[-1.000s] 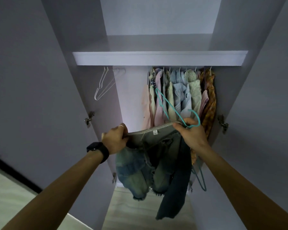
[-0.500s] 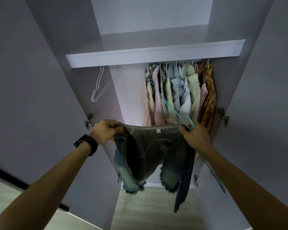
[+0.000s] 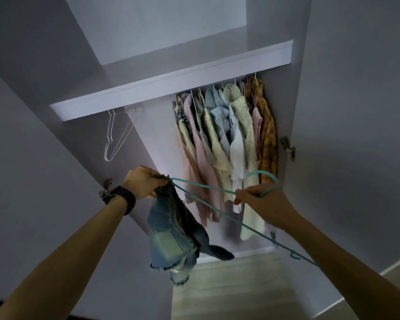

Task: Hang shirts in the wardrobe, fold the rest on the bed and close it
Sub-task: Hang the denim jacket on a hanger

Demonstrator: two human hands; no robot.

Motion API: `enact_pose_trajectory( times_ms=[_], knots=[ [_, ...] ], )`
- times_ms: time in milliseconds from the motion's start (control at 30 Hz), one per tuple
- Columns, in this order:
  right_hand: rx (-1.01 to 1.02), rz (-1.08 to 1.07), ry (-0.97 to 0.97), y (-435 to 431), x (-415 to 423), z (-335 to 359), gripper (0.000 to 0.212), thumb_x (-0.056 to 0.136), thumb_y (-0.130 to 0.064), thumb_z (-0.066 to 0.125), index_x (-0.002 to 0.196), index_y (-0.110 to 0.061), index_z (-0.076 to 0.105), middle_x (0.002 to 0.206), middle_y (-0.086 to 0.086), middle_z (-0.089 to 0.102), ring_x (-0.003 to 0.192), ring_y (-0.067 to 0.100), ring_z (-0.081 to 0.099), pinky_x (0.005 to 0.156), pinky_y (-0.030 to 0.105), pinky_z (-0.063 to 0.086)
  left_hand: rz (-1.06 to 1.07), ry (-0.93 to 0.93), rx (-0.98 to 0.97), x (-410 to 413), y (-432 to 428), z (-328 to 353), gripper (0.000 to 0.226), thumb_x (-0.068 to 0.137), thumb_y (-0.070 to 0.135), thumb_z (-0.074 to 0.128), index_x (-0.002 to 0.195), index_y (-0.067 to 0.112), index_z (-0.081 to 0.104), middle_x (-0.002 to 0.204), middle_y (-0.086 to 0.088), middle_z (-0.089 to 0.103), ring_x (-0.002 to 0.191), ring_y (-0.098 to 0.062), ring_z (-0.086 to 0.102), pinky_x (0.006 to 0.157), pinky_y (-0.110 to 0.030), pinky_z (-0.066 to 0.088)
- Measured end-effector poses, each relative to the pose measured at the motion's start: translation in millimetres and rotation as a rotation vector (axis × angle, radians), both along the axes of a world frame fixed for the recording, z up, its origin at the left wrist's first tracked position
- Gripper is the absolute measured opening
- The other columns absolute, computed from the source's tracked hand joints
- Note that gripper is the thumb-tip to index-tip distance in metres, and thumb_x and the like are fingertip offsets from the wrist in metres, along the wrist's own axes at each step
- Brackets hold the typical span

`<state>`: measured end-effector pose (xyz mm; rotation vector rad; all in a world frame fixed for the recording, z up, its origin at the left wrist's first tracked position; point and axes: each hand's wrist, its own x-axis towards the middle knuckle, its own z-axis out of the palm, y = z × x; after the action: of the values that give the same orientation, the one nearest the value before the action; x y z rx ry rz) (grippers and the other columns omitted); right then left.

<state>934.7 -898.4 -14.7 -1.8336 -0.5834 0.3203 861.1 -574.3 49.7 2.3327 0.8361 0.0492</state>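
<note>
- The wardrobe [image 3: 171,88] stands with both doors swung wide, the left door [image 3: 32,135] and right door [image 3: 356,112] flanking my view. I take it they are open for access to the rail, so closing is not yet done.
- The row of shirts [image 3: 229,135] hangs packed against the right side under the shelf. That leaves the middle and left of the rail free for whatever goes up next.
- The denim garment [image 3: 171,236] dangles in front of the opening, bunched at its top edge, with its frayed hems hanging above the floor [image 3: 240,285]. It is no shirt, so I judge it belongs folded on the bed.
- The teal hanger [image 3: 206,186] lies almost flat between the two hands. One shoulder tip meets the denim's top edge, and the hook curls past the right hand toward the shirts. I cannot tell if that tip is inside the fabric.
- My left hand [image 3: 143,183] is clenched on the bunched top edge of the denim and carries its whole weight.
- My right hand [image 3: 259,199] pinches the hanger wire just below the hook. It looks placed to steer the wire apart from the cloth.
- Two empty white hangers [image 3: 109,135] hang at the rail's left end, spare.
- A dark watch [image 3: 120,198] sits on the left wrist.
</note>
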Motion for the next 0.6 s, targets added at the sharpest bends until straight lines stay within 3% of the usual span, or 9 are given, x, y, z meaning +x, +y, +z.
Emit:
enact_pose_trajectory(
  times_ms=[200,267,333,433,467,533,600],
  knots=[
    [0.034,-0.024,-0.027,10.4,6.7,-1.6,0.029,0.093,-0.033,0.068,0.066,-0.037,0.078,0.042,-0.008,0.046,0.042,0.006,0.039,0.047,0.021,0.033,0.034,-0.043,0.139,8.2,8.4,11.0,0.013,0.082,0.032,0.077,0.071,0.028,0.074,0.061,0.009,0.072,0.055,-0.015,0.071,0.069,-0.034,0.063],
    [0.037,-0.004,-0.02,13.5,6.6,-3.8,0.03,0.092,-0.031,0.069,0.064,-0.037,0.077,0.041,-0.009,0.047,0.04,0.004,0.039,0.045,0.017,0.032,0.056,-0.064,0.153,5.3,13.2,13.9,0.013,0.082,0.032,0.076,0.07,0.028,0.074,0.062,0.008,0.072,0.055,-0.016,0.072,0.072,-0.035,0.063],
    [0.043,0.006,-0.005,20.4,4.2,-4.8,0.026,0.093,-0.028,0.069,0.069,-0.029,0.08,0.039,-0.011,0.047,0.038,0.003,0.04,0.042,0.011,0.029,0.033,-0.095,0.13,2.9,8.6,15.2,0.011,0.082,0.03,0.078,0.072,0.03,0.074,0.063,0.01,0.072,0.055,-0.015,0.071,0.07,-0.033,0.063],
    [-0.001,0.04,0.01,35.7,6.7,-3.0,0.029,0.091,-0.03,0.068,0.079,-0.006,0.078,0.047,-0.006,0.049,0.043,0.003,0.043,0.046,0.014,0.033,-0.073,-0.114,0.174,2.9,-9.8,15.6,0.009,0.083,0.03,0.077,0.075,0.031,0.075,0.067,0.011,0.073,0.053,-0.009,0.07,0.063,-0.02,0.057],
    [-0.038,0.061,0.039,40.6,8.5,-0.5,0.03,0.09,-0.032,0.068,0.079,-0.006,0.078,0.048,-0.005,0.05,0.044,0.003,0.044,0.047,0.014,0.033,-0.097,-0.123,0.19,2.9,-16.4,17.0,0.008,0.084,0.03,0.077,0.076,0.03,0.076,0.068,0.009,0.074,0.053,-0.008,0.069,0.06,-0.016,0.055],
    [-0.097,0.124,0.086,50.2,11.8,6.1,0.028,0.09,-0.031,0.069,0.064,-0.025,0.078,0.044,-0.012,0.05,0.043,-0.001,0.047,0.046,0.01,0.033,-0.131,-0.153,0.178,1.6,-28.4,19.2,0.006,0.085,0.029,0.076,0.08,0.029,0.078,0.07,0.007,0.075,0.053,-0.008,0.069,0.058,-0.013,0.054],
    [-0.141,0.159,0.035,62.8,14.4,9.1,0.039,0.089,-0.026,0.069,0.05,-0.027,0.069,0.042,-0.013,0.051,0.042,-0.001,0.047,0.046,0.008,0.034,-0.19,-0.187,0.15,-2.3,-41.5,19.0,0.008,0.085,0.028,0.077,0.079,0.033,0.076,0.07,0.013,0.074,0.051,-0.007,0.067,0.056,-0.011,0.052]
  ],
)
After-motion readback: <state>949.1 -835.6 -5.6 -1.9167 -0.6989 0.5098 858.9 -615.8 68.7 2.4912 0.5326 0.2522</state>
